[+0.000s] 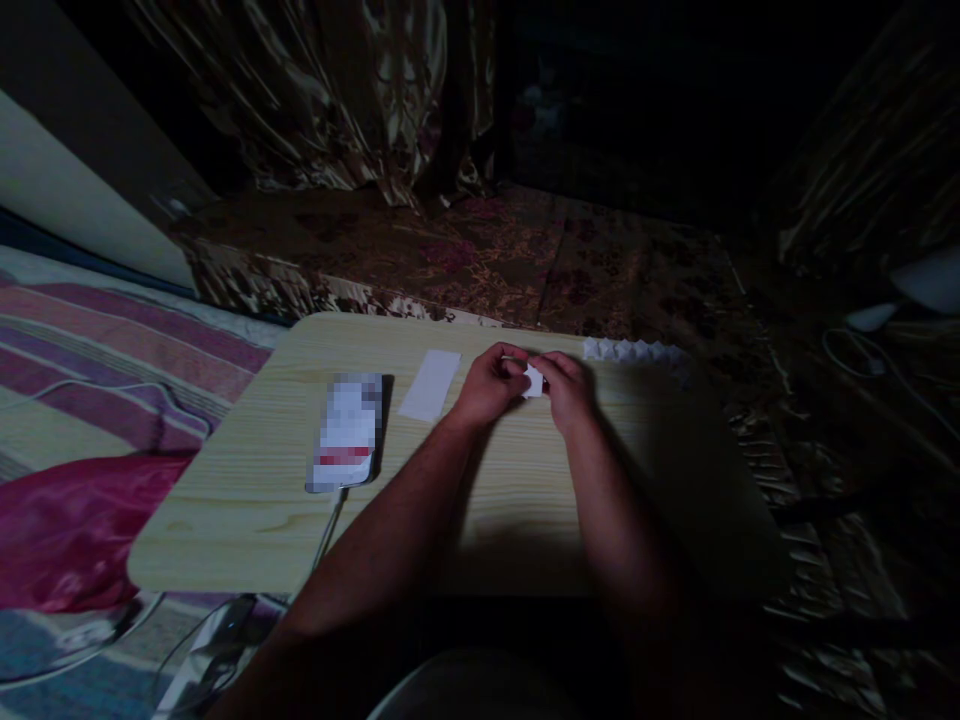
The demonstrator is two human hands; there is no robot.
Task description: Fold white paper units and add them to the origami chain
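Both hands meet over the far middle of a small light wooden table [247, 500]. My left hand [486, 386] and my right hand [568, 388] pinch a small folded piece of white paper [533, 380] between their fingertips, just above the tabletop. A flat white paper strip [430, 384] lies to the left of my left hand. A row of small folded white paper pieces [630, 350] lines the table's far right edge, beyond my right hand.
A phone [346, 432] with a lit screen lies on the table's left half, a cable running off the near edge. A striped blanket [90, 340] and a red cloth [67, 530] lie to the left. Dark patterned fabric covers the floor behind.
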